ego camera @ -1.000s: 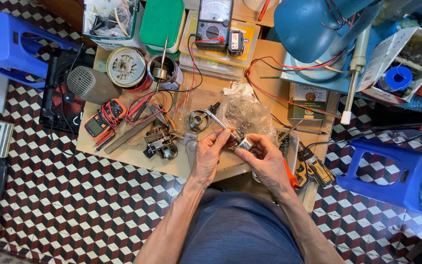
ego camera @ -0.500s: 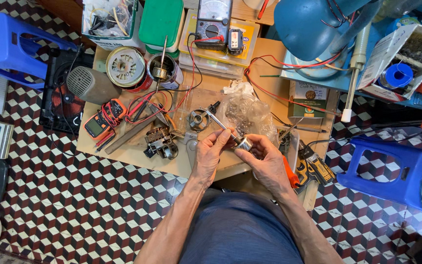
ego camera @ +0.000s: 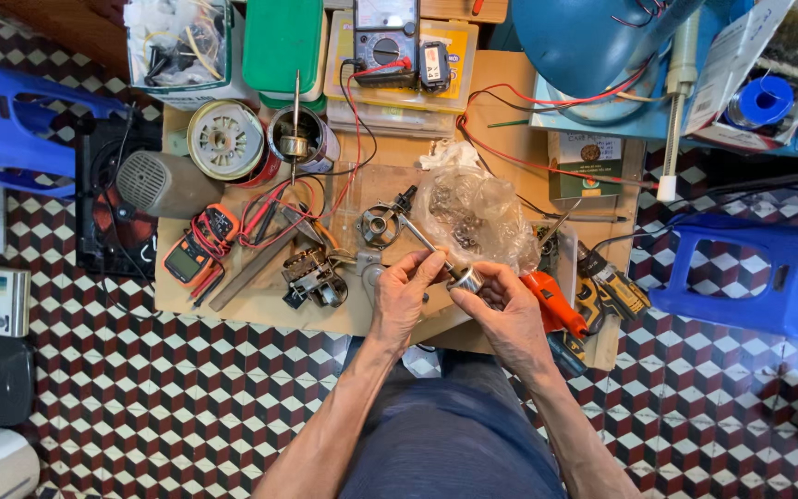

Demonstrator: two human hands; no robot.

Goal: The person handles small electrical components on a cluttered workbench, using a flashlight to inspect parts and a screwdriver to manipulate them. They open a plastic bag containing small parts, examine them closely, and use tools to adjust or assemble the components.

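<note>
Orange meter (ego camera: 194, 249) lies at the bench's (ego camera: 187, 310) left, red leads beside it. Next I see my left hand (ego camera: 405, 294), fingers pinched on a thin steel shaft (ego camera: 420, 238) that slants up toward a clear bag (ego camera: 477, 217). My right hand (ego camera: 508, 305) clamps the small metal cylinder (ego camera: 465, 277) at the shaft's lower end, over the near edge. Right of that lies an orange tool (ego camera: 551, 300).

on the wooden worktop (ego camera: 501, 120): an orange multimeter (ego camera: 198, 248) with red leads at left, a round coil winding (ego camera: 224, 139) beside a tin can (ego camera: 299, 140), a clear plastic bag (ego camera: 476, 214) mid-right. above, a green box (ego camera: 281, 42) and a black meter (ego camera: 384, 37). blue stools (ego camera: 2, 120) (ego camera: 741, 273) either side, on checkered floor tiles (ego camera: 140, 397).
</note>
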